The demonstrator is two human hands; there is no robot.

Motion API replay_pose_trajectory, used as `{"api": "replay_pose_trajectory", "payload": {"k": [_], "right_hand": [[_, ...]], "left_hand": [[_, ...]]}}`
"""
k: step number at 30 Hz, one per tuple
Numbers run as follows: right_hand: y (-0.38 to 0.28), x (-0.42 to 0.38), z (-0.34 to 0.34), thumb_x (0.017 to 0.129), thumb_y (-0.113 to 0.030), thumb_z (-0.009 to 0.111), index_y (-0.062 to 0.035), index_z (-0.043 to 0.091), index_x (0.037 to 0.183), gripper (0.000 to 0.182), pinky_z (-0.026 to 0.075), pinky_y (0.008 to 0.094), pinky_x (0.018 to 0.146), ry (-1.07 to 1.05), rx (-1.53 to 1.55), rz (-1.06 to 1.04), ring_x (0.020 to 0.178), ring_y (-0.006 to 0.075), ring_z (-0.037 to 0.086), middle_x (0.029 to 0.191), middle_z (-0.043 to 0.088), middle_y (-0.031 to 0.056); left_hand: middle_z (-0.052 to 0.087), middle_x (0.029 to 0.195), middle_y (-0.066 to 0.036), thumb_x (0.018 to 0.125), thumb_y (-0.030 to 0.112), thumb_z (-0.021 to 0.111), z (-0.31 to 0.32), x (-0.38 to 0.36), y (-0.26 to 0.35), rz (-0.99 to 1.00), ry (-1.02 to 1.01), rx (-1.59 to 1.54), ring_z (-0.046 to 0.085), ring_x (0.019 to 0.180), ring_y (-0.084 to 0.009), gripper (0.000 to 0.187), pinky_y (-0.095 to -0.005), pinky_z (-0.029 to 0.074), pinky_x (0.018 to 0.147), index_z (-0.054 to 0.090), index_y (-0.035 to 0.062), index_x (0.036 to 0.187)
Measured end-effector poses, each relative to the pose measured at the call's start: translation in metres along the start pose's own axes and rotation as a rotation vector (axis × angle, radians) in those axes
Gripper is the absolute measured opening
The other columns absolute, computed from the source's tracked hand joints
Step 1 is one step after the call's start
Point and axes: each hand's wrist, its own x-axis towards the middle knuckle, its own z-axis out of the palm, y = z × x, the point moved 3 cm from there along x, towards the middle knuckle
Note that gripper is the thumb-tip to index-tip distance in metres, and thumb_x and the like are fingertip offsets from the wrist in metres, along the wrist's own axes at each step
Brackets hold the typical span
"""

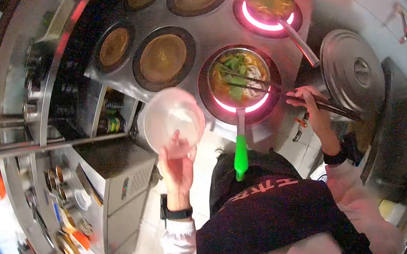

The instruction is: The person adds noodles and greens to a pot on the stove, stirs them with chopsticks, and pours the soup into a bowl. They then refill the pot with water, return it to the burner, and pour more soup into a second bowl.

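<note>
A translucent white bowl [172,116] is in my left hand [179,157], whose fingers show through its wall. The bowl hangs in front of the stove, left of the near pot. My right hand [308,101] grips a pair of long dark chopsticks [336,107]. Their tips reach into the near pot [211,84], among green leaves [238,89] and pale, noodle-like strands [255,74] in orange broth. This pot sits on a glowing burner, its green-sleeved handle [241,157] pointing toward my body.
A second pot [269,1] of broth stands on another glowing burner at the back right, its bare handle angled toward me. Several unlit burners [163,55] lie to the left. A large lidded steel pot [351,69] stands at the right. Shelves [47,98] and a steel cabinet [123,193] line the left.
</note>
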Motion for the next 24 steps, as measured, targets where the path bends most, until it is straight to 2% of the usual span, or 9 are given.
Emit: {"api": "replay_pose_trajectory", "payload": {"k": [1, 4, 6, 7, 10, 11, 15, 19, 24], "right_hand": [[0.004, 0.003, -0.009, 0.088, -0.024, 0.044, 0.002, 0.051, 0.088, 0.027, 0.048, 0.033, 0.075, 0.006, 0.01, -0.039, 0.08, 0.0229, 0.06, 0.087, 0.056, 0.0128], [-0.004, 0.012, -0.011, 0.088, -0.019, 0.043, 0.003, 0.052, 0.085, 0.024, 0.049, 0.033, 0.074, -0.026, -0.059, 0.02, 0.081, 0.0225, 0.059, 0.086, 0.054, 0.0124], [0.007, 0.019, -0.003, 0.088, -0.017, 0.042, 0.0037, 0.052, 0.085, 0.023, 0.049, 0.0329, 0.073, -0.099, -0.114, -0.046, 0.082, 0.0221, 0.059, 0.086, 0.053, 0.0123], [0.008, 0.021, 0.003, 0.088, -0.015, 0.041, 0.0043, 0.053, 0.084, 0.023, 0.049, 0.0329, 0.072, -0.158, -0.166, -0.116, 0.083, 0.0217, 0.058, 0.086, 0.052, 0.0123], [-0.022, 0.011, 0.006, 0.088, -0.009, 0.04, 0.0058, 0.053, 0.082, 0.02, 0.05, 0.0322, 0.07, -0.133, -0.098, -0.103, 0.083, 0.0209, 0.056, 0.088, 0.051, 0.0126], [-0.036, 0.005, 0.0, 0.087, -0.005, 0.04, 0.0064, 0.052, 0.082, 0.017, 0.051, 0.0316, 0.068, -0.143, -0.071, -0.215, 0.081, 0.0203, 0.055, 0.088, 0.05, 0.0128], [-0.043, 0.004, 0.005, 0.088, -0.006, 0.038, 0.0056, 0.05, 0.083, 0.018, 0.051, 0.0313, 0.07, -0.118, -0.137, -0.266, 0.079, 0.0191, 0.054, 0.086, 0.049, 0.0128], [-0.018, 0.01, 0.015, 0.089, -0.009, 0.038, 0.0055, 0.05, 0.086, 0.019, 0.049, 0.0321, 0.074, -0.154, -0.194, -0.196, 0.079, 0.0194, 0.056, 0.087, 0.051, 0.0122], [-0.06, 0.009, 0.004, 0.091, -0.023, 0.037, 0.0024, 0.049, 0.089, 0.028, 0.047, 0.0281, 0.071, -0.163, -0.333, 0.03, 0.08, 0.0211, 0.06, 0.088, 0.055, 0.0117]], "left_hand": [[0.044, 0.119, -0.007, 0.08, 0.041, 0.052, -0.002, -0.018, -0.009, -0.022, 0.058, -0.047, 0.046, 0.101, -0.0192, 0.056, -0.04, 0.04, 0.086, 0.037, 0.0066, 0.122], [0.044, 0.12, -0.006, 0.078, 0.048, 0.051, -0.002, -0.062, -0.037, -0.066, 0.134, -0.137, 0.045, 0.105, -0.0232, 0.063, -0.0472, 0.037, 0.09, 0.035, 0.0061, 0.123], [0.041, 0.123, -0.006, 0.075, 0.052, 0.051, 0.003, -0.083, -0.057, -0.169, 0.099, -0.284, 0.042, 0.109, -0.0265, 0.069, -0.0506, 0.033, 0.092, 0.033, 0.0074, 0.125], [0.034, 0.129, -0.007, 0.073, 0.058, 0.049, 0.002, -0.088, -0.064, -0.181, 0.051, -0.233, 0.035, 0.117, -0.0295, 0.077, -0.0537, 0.028, 0.095, 0.03, 0.0072, 0.128], [0.028, 0.133, -0.008, 0.072, 0.062, 0.045, 0.002, -0.094, -0.076, -0.235, 0.005, -0.237, 0.027, 0.122, -0.0312, 0.081, -0.0567, 0.025, 0.095, 0.027, 0.0086, 0.13], [0.026, 0.135, -0.008, 0.071, 0.066, 0.042, 0.009, -0.094, -0.072, -0.252, -0.055, -0.162, 0.023, 0.124, -0.0309, 0.084, -0.0581, 0.019, 0.096, 0.025, 0.0107, 0.131], [0.026, 0.136, -0.006, 0.067, 0.068, 0.043, 0.005, -0.089, -0.074, -0.295, -0.114, -0.231, 0.021, 0.125, -0.0291, 0.087, -0.0543, 0.011, 0.097, 0.026, 0.0116, 0.132], [0.027, 0.136, -0.005, 0.067, 0.068, 0.044, 0.001, -0.085, -0.076, -0.29, -0.131, -0.231, 0.023, 0.124, -0.0288, 0.088, -0.0533, 0.011, 0.097, 0.026, 0.0118, 0.132], [0.029, 0.134, -0.005, 0.069, 0.065, 0.046, -0.013, -0.082, -0.071, -0.223, -0.138, -0.265, 0.029, 0.121, -0.0284, 0.084, -0.0481, 0.025, 0.094, 0.027, 0.0111, 0.131]]}}
